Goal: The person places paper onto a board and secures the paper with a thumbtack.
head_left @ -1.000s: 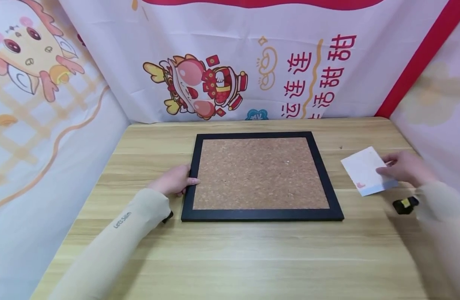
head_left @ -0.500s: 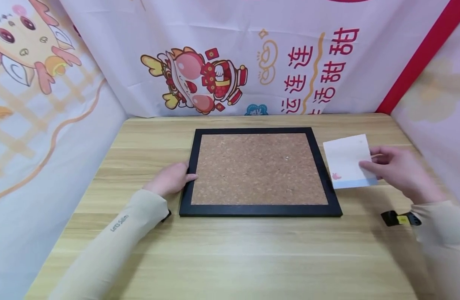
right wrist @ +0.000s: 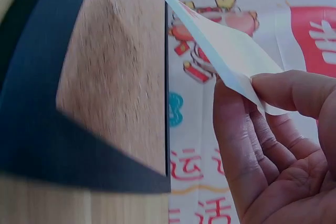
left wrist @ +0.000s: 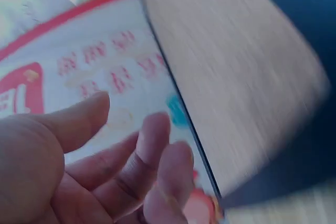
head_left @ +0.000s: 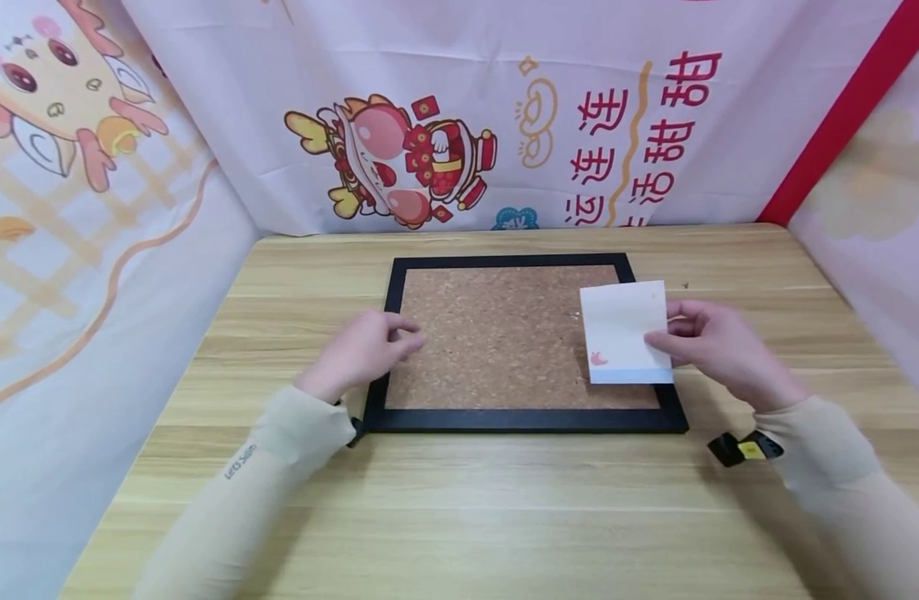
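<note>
A white sheet of note paper (head_left: 622, 333) with a blue strip along its lower edge and a small pink drawing overlaps the right part of the cork board (head_left: 496, 342) in the head view. My right hand (head_left: 729, 350) pinches its right edge between thumb and fingers, and the right wrist view shows the paper (right wrist: 226, 51) raised off the board's surface. The board has a black frame and lies flat. Over its left edge hovers my left hand (head_left: 365, 350), fingers loosely bent with nothing between them; the left wrist view shows thumb and fingers (left wrist: 168, 177) apart.
The board lies on a light wooden table (head_left: 504, 517). Behind it hangs a white cloth (head_left: 444, 50) printed with a cartoon figure and red characters, and printed cloths also line both sides. A small dark speck (head_left: 685, 286) lies on the table right of the board.
My right hand has carried the note paper leftward from the table to over the board's right side. My left hand has let go of the frame's left edge and lifted slightly inward.
</note>
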`<state>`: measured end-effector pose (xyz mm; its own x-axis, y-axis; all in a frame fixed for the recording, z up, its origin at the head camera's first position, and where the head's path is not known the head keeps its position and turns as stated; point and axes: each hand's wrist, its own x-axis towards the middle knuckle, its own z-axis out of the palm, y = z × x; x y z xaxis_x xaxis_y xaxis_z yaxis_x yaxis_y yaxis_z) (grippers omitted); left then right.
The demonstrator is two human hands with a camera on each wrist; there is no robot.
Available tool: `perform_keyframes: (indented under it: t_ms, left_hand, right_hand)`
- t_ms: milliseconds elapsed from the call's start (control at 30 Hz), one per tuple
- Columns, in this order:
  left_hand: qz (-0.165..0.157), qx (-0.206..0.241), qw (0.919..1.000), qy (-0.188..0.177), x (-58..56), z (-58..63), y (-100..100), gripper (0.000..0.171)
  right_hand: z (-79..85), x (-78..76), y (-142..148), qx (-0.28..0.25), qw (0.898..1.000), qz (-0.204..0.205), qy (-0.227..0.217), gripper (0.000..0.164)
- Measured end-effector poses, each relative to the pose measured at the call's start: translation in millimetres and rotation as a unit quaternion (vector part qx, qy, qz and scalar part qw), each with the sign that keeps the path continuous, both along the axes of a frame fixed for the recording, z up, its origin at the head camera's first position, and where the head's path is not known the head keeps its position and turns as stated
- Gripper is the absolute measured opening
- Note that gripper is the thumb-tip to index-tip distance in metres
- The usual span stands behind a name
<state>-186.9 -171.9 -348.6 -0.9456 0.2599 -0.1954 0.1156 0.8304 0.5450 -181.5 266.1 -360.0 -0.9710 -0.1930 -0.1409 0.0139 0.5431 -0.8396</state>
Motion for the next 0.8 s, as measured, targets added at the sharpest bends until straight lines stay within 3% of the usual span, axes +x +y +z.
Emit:
perform_keyframes:
  t_ms: [167, 300, 567, 800]
  left_hand:
    - [-0.042, 0.091, 0.9949, -0.003, 11.3, 4.7, 25, 0.037]
    - [-0.051, 0.137, 0.9892, -0.004, 15.6, 2.8, 48, 0.037]
    - [-0.056, 0.202, 0.9773, -0.030, 10.6, -18.4, 82, 0.043]
    - [-0.035, 0.225, 0.9724, -0.049, 10.3, -19.4, 92, 0.032]
  right_hand:
    - [-0.1, 0.6, -22, -0.030, 0.999, 0.027, -0.007, 0.046]
    - [1.6, 0.8, -39, -0.061, 0.997, 0.050, -0.016, 0.047]
    - [2.9, 4.1, -75, -0.088, 0.993, 0.079, -0.012, 0.043]
    - [1.8, 5.6, -98, -0.104, 0.991, 0.086, 0.014, 0.040]
